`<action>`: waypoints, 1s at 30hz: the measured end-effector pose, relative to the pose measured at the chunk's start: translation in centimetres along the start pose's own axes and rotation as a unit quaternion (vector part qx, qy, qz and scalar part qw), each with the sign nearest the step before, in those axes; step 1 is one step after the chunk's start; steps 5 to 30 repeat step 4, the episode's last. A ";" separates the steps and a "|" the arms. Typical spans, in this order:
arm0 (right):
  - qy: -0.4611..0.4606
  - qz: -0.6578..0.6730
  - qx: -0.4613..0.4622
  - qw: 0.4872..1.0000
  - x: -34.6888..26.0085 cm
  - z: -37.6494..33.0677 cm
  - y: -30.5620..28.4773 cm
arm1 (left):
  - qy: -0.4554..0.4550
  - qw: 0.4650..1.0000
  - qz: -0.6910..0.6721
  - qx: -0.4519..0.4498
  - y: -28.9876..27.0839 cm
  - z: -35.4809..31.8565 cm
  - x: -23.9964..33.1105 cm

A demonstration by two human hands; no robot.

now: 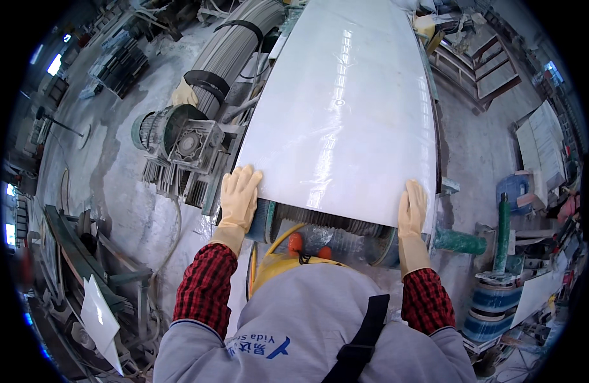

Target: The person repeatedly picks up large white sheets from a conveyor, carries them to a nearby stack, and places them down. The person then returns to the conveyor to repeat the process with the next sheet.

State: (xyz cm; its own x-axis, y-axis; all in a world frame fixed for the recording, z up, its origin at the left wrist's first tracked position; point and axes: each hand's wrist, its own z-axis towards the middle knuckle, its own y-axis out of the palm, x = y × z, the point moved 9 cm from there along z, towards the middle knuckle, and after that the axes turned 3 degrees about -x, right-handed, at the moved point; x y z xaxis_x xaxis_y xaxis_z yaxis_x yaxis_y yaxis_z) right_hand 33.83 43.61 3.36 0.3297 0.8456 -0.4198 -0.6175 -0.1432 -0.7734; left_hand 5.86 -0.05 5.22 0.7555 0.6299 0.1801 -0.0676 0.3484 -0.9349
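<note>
A long, glossy white stone slab [294, 153] lies wet and shiny on a roller conveyor and stretches away from me. My left hand [239, 201], in a cream rubber glove, rests at the slab's near left corner with its fingers stretched out. At the near right corner, my right hand [412, 220] in a matching glove lies along the side edge, its fingers extended forward. Its thumb side faces the slab. The undersides of both hands are hidden. Below the slab's near edge, a dark ribbed roller [326, 220] shows between the hands.
A dusty motor and gearbox [192, 143] stand left of the conveyor, near a long bundle of strips [234, 48]. A green cylinder [460, 242] juts out at right. A blue water jug [514, 191] and a brown metal frame [479, 70] stand farther right. White panel [100, 322] leans lower left.
</note>
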 end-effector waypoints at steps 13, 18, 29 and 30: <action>0.048 -0.015 -0.049 0.998 0.3 -0.1 0.5 | 0.008 0.998 -0.066 -0.006 -0.2 3.2 -1.6; 0.048 -0.015 -0.049 0.998 0.3 -0.1 0.5 | 0.008 0.998 -0.066 -0.006 -0.2 3.2 -1.6; 0.048 -0.015 -0.049 0.998 0.3 -0.1 0.5 | 0.008 0.998 -0.066 -0.006 -0.2 3.2 -1.6; 0.048 -0.015 -0.049 0.998 0.3 -0.1 0.5 | 0.008 0.998 -0.066 -0.006 -0.2 3.2 -1.6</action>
